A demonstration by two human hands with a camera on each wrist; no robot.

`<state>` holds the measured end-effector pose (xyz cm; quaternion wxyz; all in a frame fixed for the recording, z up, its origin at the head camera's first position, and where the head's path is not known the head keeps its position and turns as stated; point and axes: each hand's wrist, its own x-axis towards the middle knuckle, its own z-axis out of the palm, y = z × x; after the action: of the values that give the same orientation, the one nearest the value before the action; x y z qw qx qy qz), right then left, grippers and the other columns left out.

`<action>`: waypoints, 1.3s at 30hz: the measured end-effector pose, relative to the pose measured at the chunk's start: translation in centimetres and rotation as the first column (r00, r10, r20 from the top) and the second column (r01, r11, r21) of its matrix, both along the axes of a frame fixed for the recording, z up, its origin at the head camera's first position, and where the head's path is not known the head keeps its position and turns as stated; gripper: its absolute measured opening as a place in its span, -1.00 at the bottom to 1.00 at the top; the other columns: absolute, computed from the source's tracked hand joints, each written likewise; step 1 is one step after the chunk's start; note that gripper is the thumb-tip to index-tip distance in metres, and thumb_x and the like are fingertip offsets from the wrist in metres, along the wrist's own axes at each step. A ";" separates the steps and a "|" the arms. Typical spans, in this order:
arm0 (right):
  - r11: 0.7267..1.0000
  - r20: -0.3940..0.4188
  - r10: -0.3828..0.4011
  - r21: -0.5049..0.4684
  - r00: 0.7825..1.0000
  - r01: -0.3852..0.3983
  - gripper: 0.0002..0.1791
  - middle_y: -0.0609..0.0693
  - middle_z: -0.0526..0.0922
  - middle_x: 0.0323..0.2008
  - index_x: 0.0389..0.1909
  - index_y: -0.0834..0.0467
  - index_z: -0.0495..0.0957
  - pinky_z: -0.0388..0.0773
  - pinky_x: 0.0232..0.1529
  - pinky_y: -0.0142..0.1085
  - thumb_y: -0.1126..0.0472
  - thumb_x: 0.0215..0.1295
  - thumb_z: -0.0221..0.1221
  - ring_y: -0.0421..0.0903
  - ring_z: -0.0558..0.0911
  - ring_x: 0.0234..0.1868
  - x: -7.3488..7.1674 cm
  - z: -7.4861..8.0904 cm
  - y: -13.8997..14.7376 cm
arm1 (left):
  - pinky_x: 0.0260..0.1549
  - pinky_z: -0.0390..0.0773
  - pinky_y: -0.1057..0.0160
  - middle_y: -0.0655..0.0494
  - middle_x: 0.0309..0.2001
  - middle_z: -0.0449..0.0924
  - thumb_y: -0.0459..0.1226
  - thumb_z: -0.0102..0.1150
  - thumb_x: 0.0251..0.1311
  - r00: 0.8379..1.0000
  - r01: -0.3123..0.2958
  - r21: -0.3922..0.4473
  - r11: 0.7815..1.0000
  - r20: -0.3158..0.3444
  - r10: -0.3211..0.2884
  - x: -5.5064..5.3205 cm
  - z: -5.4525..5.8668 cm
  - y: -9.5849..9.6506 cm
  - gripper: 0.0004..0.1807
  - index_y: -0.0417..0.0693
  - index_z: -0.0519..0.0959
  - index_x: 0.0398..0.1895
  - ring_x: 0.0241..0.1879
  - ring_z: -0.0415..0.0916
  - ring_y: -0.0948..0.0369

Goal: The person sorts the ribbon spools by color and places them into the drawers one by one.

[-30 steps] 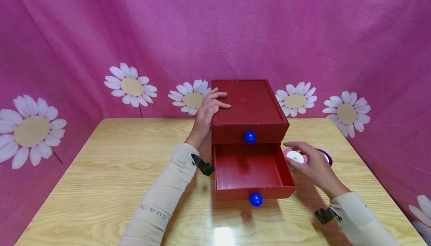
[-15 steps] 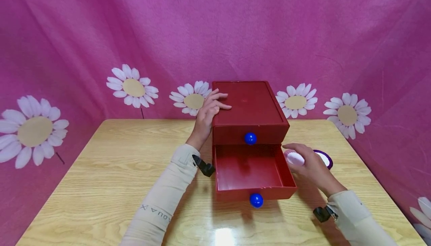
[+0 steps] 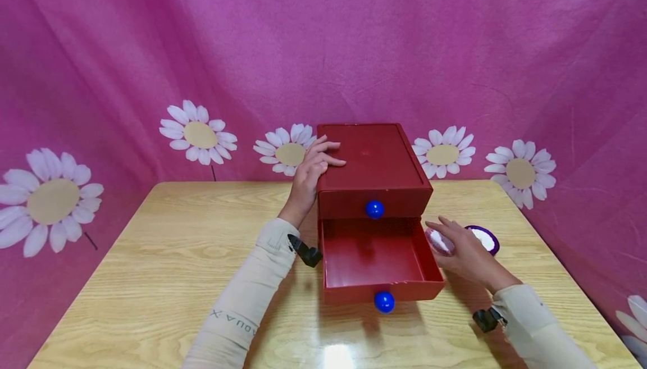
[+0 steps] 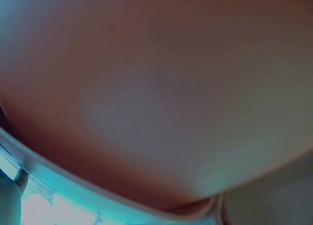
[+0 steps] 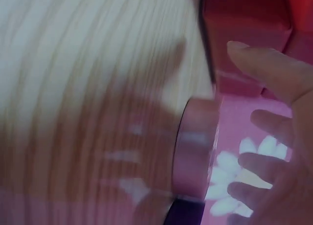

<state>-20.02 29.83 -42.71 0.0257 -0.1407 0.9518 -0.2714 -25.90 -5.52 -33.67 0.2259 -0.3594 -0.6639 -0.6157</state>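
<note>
A red two-drawer box (image 3: 365, 155) stands on the table, its lower drawer (image 3: 381, 289) pulled out and its upper drawer (image 3: 343, 205) pushed in. My left hand (image 3: 305, 181) rests on the box's top left edge with its fingers straight; skin fills most of the left wrist view. To the right of the drawer, my right hand (image 3: 467, 254) is at a low, round pink thing (image 3: 438, 241) with white on top, partly hidden by the hand. In the right wrist view the fingers (image 5: 266, 166) are spread and the pink thing (image 5: 195, 149) shows its curved side.
A round purple-rimmed thing (image 3: 497, 244) with a white middle lies just behind the right hand. Blue ball knobs (image 3: 374, 209) stick out from the drawers. A pink cloth (image 3: 253, 49) with white daisies hangs behind the wooden table (image 3: 167, 256).
My right hand has shifted slightly and its fingers have spread apart; more of the purple-rimmed thing shows. The left hand stays on the box, and the drawers have not moved.
</note>
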 end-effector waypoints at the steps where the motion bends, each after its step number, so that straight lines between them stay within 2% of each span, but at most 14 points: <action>1: 1.000 -0.013 -0.002 0.014 1.000 0.002 -0.06 0.26 -0.01 0.48 0.45 -0.02 0.21 0.12 0.13 0.44 -0.07 0.02 0.39 0.45 -0.02 0.40 -0.1 -0.1 0.3 | 0.41 -0.11 0.01 -0.42 0.20 0.35 -0.48 -0.31 0.22 1.000 0.001 0.001 1.000 0.002 -0.001 0.0 0.0 0.0 -0.59 -0.49 0.61 -0.19 0.41 -0.04 -0.21; 6: 0.996 -0.008 -0.062 0.060 0.998 0.062 0.02 0.41 -0.04 0.44 0.45 0.06 0.18 -0.15 0.19 0.48 -0.07 -0.04 0.42 0.52 -0.10 0.38 -0.8 -0.5 2.2 | 0.41 -0.10 0.02 -0.40 0.21 0.35 -0.46 -0.31 0.22 1.000 -0.002 -0.001 1.000 0.005 0.002 0.1 0.1 -0.1 -0.59 -0.48 0.60 -0.19 0.41 -0.03 -0.20; 10: 0.993 0.034 -0.071 0.100 0.997 0.068 0.04 0.51 -0.05 0.40 0.44 0.14 0.18 -0.25 0.18 0.50 -0.02 -0.08 0.45 0.60 -0.11 0.34 -1.1 -0.8 3.4 | 0.41 -0.10 0.02 -0.41 0.20 0.35 -0.45 -0.31 0.22 1.000 -0.005 -0.004 1.000 0.005 0.005 0.0 0.1 -0.1 -0.59 -0.48 0.60 -0.18 0.41 -0.03 -0.21; 16: 0.991 0.043 -0.085 0.107 0.995 0.080 0.01 0.58 -0.08 0.36 0.41 0.21 0.19 -0.26 0.15 0.52 0.04 -0.07 0.45 0.65 -0.12 0.30 -1.4 -0.7 4.6 | 0.40 -0.11 0.01 -0.43 0.20 0.34 -0.46 -0.31 0.22 1.000 -0.006 -0.008 1.000 -0.005 0.006 0.1 0.2 -0.2 -0.59 -0.49 0.60 -0.19 0.41 -0.04 -0.23; 21: 0.985 0.093 -0.136 0.115 0.986 0.125 0.03 0.57 -0.15 0.38 0.44 0.22 0.12 -0.11 0.12 0.52 0.02 -0.01 0.41 0.62 -0.16 0.32 -1.8 -0.6 5.2 | 0.40 -0.11 0.00 -0.43 0.18 0.36 -0.48 -0.31 0.21 1.000 -0.013 -0.003 1.000 -0.020 0.013 0.2 0.3 -0.3 -0.59 -0.50 0.60 -0.20 0.40 -0.04 -0.26; 24: 0.981 0.102 -0.154 0.133 0.983 0.140 0.06 0.55 -0.15 0.39 0.46 0.19 0.09 -0.20 0.10 0.55 -0.06 -0.02 0.40 0.61 -0.17 0.32 -1.9 -0.6 5.3 | 0.40 -0.11 -0.01 -0.45 0.18 0.36 -0.49 -0.32 0.20 0.999 -0.009 0.000 1.000 -0.031 0.009 0.2 0.4 -0.3 -0.59 -0.51 0.60 -0.20 0.39 -0.04 -0.28; 27: 0.979 0.066 -0.144 0.156 0.987 0.132 0.08 0.51 -0.07 0.39 0.45 0.14 0.13 -0.48 0.07 0.56 -0.11 -0.08 0.42 0.59 -0.14 0.33 -2.0 -0.5 4.9 | 0.40 -0.11 -0.01 -0.45 0.18 0.36 -0.49 -0.32 0.20 0.999 -0.006 0.005 1.000 -0.034 0.006 0.1 0.5 -0.3 -0.59 -0.52 0.60 -0.21 0.39 -0.03 -0.28; 30: 0.980 0.023 -0.109 0.170 0.994 0.104 0.07 0.46 0.08 0.38 0.42 0.10 0.21 -0.61 0.01 0.55 -0.10 -0.16 0.46 0.58 -0.07 0.33 -2.2 -0.6 3.6 | 0.40 -0.11 -0.02 -0.44 0.18 0.36 -0.48 -0.31 0.20 1.000 -0.005 0.004 1.000 -0.029 0.006 0.0 0.4 -0.2 -0.59 -0.51 0.60 -0.21 0.39 -0.03 -0.27; 35: 0.985 0.003 -0.070 0.158 0.998 0.069 -0.01 0.30 0.42 0.25 0.36 0.04 0.33 -0.61 0.06 0.53 -0.06 -0.18 0.49 0.49 0.19 0.29 -2.6 -1.0 1.4 | 0.40 -0.11 -0.04 -0.42 0.20 0.35 -0.47 -0.32 0.23 1.000 -0.002 -0.003 1.000 -0.003 0.002 0.0 0.1 -0.2 -0.58 -0.49 0.60 -0.19 0.41 -0.04 -0.23; 39: 0.986 -0.022 -0.069 0.148 0.997 0.071 -0.06 0.26 0.46 0.23 0.35 0.06 0.33 -0.60 0.09 0.51 -0.03 -0.14 0.48 0.44 0.29 0.25 -2.7 -1.0 0.4 | 0.40 -0.12 -0.03 -0.42 0.20 0.35 -0.46 -0.32 0.23 1.000 0.002 -0.006 1.000 0.001 -0.002 0.0 -0.1 -0.1 -0.58 -0.49 0.60 -0.18 0.41 -0.04 -0.23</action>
<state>-22.71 30.22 -43.69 0.0184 -0.1071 0.9740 -0.1990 -25.93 -5.58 -33.76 0.2238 -0.3604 -0.6654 -0.6143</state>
